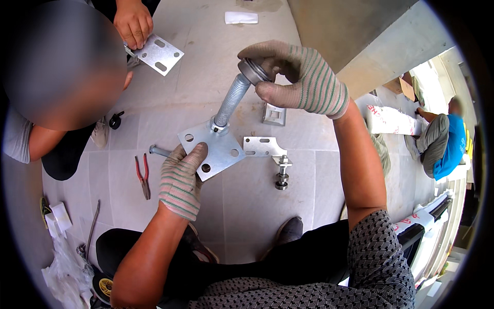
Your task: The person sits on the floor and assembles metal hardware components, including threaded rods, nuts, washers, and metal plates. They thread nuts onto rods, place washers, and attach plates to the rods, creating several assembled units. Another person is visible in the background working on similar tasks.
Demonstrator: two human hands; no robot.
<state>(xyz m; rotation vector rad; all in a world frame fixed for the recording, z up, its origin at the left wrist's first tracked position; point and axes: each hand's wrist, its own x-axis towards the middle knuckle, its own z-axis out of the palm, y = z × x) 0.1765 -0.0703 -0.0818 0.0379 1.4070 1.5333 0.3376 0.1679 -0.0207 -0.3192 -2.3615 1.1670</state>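
Note:
My left hand (180, 183), in a striped work glove, grips the corner of a square galvanised plate (222, 154) with holes in it, thumb on top. From the plate's middle a thick threaded rod (232, 100) rises, tilted away to the upper right, with a nut (218, 127) at its base. My gloved right hand (309, 80) is closed around a round dark metal piece (253, 72) at the rod's far end. Whether that piece is threaded onto the rod I cannot tell. A bolt (161, 151) shows just left of my left hand.
Red-handled pliers (143, 177) lie on the tiles. Beyond the plate are a bracket (262, 146) with rollers (281, 177) and a square metal fitting (274, 114). At upper left a co-worker's hand (133, 23) touches another holed plate (160, 54). Someone in blue (448, 147) crouches far right.

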